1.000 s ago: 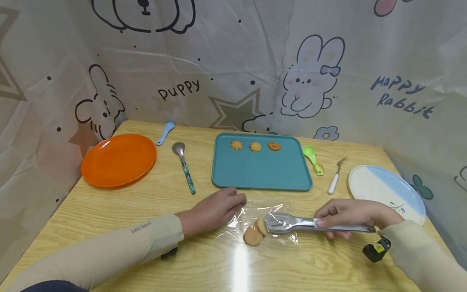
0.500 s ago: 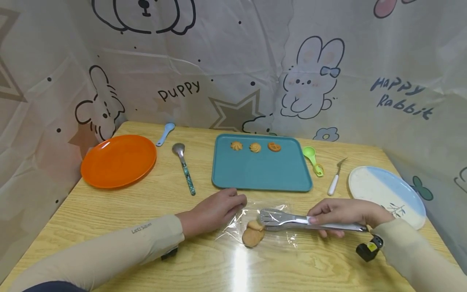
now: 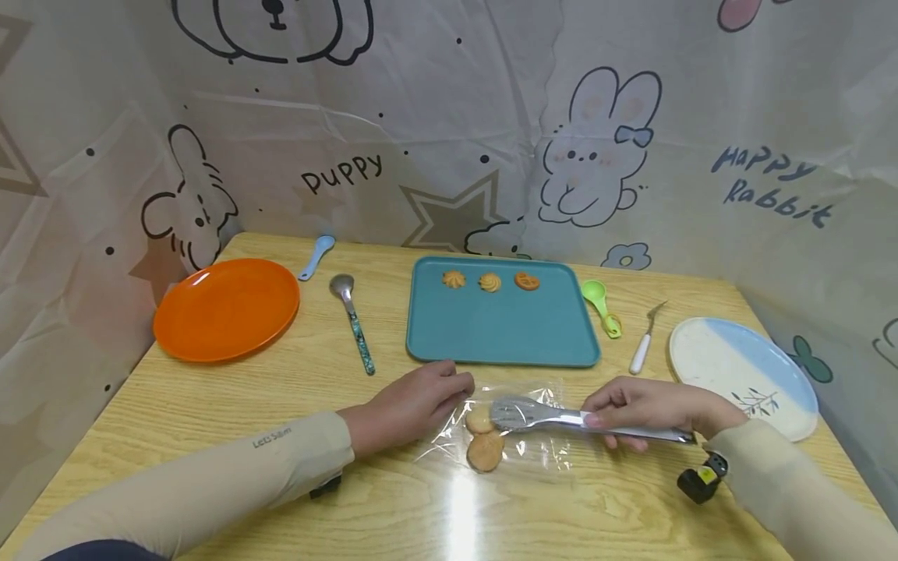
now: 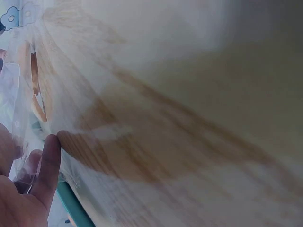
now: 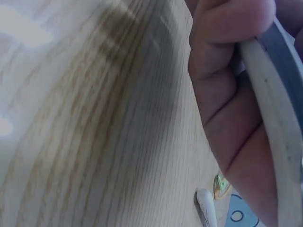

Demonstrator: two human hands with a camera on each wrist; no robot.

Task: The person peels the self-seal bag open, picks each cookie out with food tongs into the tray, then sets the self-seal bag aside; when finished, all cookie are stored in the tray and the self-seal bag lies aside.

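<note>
A clear plastic bag [image 3: 536, 452] lies flat on the table in the head view, with two round cookies [image 3: 486, 452] inside, one beyond the other. My left hand [image 3: 421, 399] pinches the bag's left edge; its plastic shows between thumb and fingers in the left wrist view. From the right, my right hand [image 3: 648, 411] grips metal tongs [image 3: 568, 419] by the handle, thumb on top and fingers curled beneath. The tongs' slotted head overlaps the bag, right at the farther cookie. Close up in the right wrist view, curled fingers [image 5: 227, 94] wrap the handle.
Beyond the bag is a teal tray [image 3: 501, 331] bearing three small biscuits. A spoon [image 3: 354, 323] and an orange plate [image 3: 228, 312] are at left. To the right stand a green measuring spoon [image 3: 599, 305], a white-handled fork [image 3: 641, 352] and a blue-white plate [image 3: 715, 366].
The tongs and my right hand have moved left and slightly away from me. One cookie has shifted left, to lie beyond the other. My left hand has stayed put.
</note>
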